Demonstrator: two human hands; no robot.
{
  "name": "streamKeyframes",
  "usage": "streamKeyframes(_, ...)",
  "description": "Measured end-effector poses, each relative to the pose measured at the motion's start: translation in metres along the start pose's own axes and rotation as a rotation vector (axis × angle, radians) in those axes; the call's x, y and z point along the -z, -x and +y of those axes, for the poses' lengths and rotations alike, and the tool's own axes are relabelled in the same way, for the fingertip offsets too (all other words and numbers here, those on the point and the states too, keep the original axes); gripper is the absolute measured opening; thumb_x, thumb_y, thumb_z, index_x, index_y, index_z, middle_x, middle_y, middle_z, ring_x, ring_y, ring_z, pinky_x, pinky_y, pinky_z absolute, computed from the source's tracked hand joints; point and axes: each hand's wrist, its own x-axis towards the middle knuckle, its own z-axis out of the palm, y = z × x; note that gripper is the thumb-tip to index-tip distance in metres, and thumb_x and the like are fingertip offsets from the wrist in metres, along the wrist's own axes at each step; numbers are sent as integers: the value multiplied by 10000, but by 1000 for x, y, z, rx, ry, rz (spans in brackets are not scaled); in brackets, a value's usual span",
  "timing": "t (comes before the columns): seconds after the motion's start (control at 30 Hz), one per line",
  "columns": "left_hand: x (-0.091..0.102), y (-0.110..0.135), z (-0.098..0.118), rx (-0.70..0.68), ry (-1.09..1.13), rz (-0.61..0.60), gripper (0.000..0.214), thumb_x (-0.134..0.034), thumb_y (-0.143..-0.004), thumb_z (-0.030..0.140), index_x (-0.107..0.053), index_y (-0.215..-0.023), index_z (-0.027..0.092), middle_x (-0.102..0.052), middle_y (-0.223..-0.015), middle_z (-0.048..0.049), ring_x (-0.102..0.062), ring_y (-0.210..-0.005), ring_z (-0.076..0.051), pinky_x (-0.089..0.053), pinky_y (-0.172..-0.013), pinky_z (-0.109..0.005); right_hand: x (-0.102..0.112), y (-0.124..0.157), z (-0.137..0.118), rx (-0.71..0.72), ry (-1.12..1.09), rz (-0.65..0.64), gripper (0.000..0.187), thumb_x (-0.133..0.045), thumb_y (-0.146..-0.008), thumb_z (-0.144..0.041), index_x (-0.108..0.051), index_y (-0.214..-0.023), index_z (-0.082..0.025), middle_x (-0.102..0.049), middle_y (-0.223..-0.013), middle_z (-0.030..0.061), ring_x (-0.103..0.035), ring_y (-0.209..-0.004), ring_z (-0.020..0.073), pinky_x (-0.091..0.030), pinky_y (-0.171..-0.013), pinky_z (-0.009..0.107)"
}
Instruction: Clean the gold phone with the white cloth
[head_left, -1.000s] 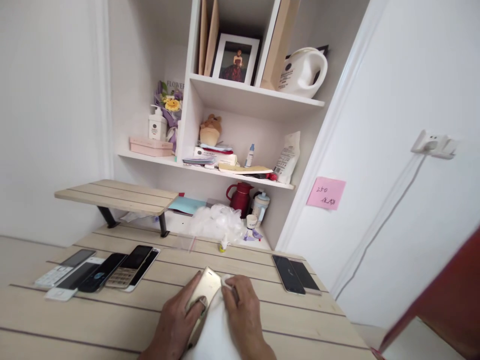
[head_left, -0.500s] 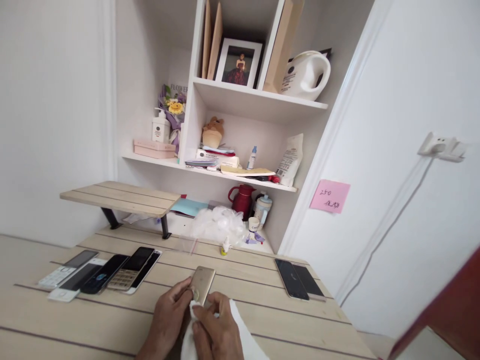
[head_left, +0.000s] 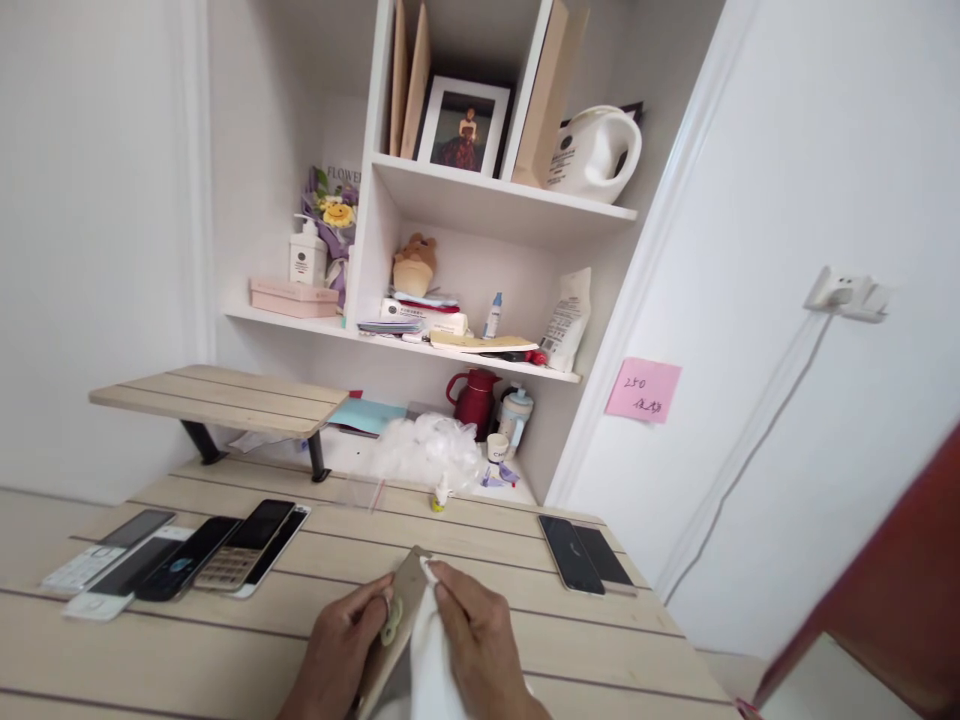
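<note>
Low centre, above wooden table (head_left: 585, 640): gold phone (head_left: 405, 600), tilted up on one long edge, back turned leftward. Clasped in left hand (head_left: 341, 650), fingers curled closed round the lower half, thumb laid across the back. Pressed to the phone's upper edge with right hand (head_left: 480, 645): white cloth (head_left: 429, 650), pinched tight between thumb and fingers, hanging down out of frame. Pale ring-shaped mark under the left thumb, perhaps a sticker; too blurred to tell. Far left on table: row of phones (head_left: 180, 555), flat, side by side. To the right, well apart: two dark phones (head_left: 581, 553), flat, touching.
</note>
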Motion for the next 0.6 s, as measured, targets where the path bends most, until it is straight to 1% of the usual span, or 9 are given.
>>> streamKeyframes(0.07, 0, -1, -1, 24, 38, -15, 367, -621, -779, 462, -813, -957, 205, -810, -1046, -47, -687, -1120, -319, -490, -1031, -383, -9, 6, 2, 30, 75, 1, 329, -437, -1026, -334, -708, -1208, -291, -766, -970, 47, -729, -874, 199, -568, -825, 280)
streamKeyframes(0.13, 2, -4, -4, 48, 72, -18, 391, -633, -758, 503, -813, -913, 192, -820, -972, -56, -717, -1042, -321, -533, -967, -381, -26, 15, 2, 92, 158, -67, 297, -465, -1005, -367, -743, -1104, -347, -754, -807, -7, -705, -663, 164, -564, -663, 227)
streamKeyframes(0.23, 5, -7, -6, 61, 102, -23, 432, -660, -727, 544, -811, -876, 167, -819, -931, -76, -727, -993, -330, -560, -910, -384, -44, 23, -4, 129, 206, -151, 239, -548, -951, -427, -777, -902, -377, -698, -653, -45, -617, -490, 127, -471, -463, 175)
streamKeyframes(0.27, 5, -7, -5, 56, 111, -30, 435, -658, -736, 545, -810, -882, 165, -817, -946, -78, -724, -996, -329, -558, -910, -383, -43, 21, -7, 132, 190, -168, 273, -525, -962, -433, -779, -886, -368, -694, -646, -41, -613, -493, 126, -466, -461, 173)
streamKeyframes(0.33, 2, -5, -2, 42, 129, -55, 411, -635, -777, 521, -809, -910, 174, -815, -967, -69, -726, -991, -317, -559, -903, -370, -32, 14, -9, 122, 116, -163, 353, -436, -1008, -416, -777, -968, -336, -717, -703, -13, -658, -585, 146, -519, -561, 191)
streamKeyframes(0.43, -3, -1, 1, 16, 141, -84, 347, -613, -814, 450, -811, -936, 193, -818, -956, -49, -734, -979, -297, -556, -898, -341, -16, 4, -8, 58, 3, -34, 343, -433, -1019, -380, -737, -1133, -270, -763, -865, 41, -721, -776, 193, -569, -756, 259)
streamKeyframes(0.5, -3, -1, 1, 0, 129, -81, 327, -606, -811, 413, -814, -938, 194, -820, -952, -44, -734, -983, -292, -553, -906, -333, -20, 6, -6, 20, 4, -27, 330, -450, -1003, -381, -759, -1029, -266, -758, -820, 36, -722, -731, 191, -572, -711, 246)
streamKeyframes(0.57, -1, -2, 0, -11, 103, -69, 327, -604, -797, 389, -815, -939, 183, -820, -959, -48, -736, -977, -293, -557, -906, -337, -33, 14, -3, 16, 46, -123, 331, -483, -966, -407, -759, -828, -286, -704, -654, -1, -669, -561, 164, -535, -561, 208)
streamKeyframes(0.6, 1, -3, -1, -15, 89, -62, 334, -601, -794, 383, -814, -948, 177, -819, -971, -51, -735, -984, -294, -559, -907, -341, -40, 18, -2, 35, 71, -149, 300, -523, -934, -426, -752, -789, -296, -681, -609, -13, -645, -518, 158, -515, -523, 201)
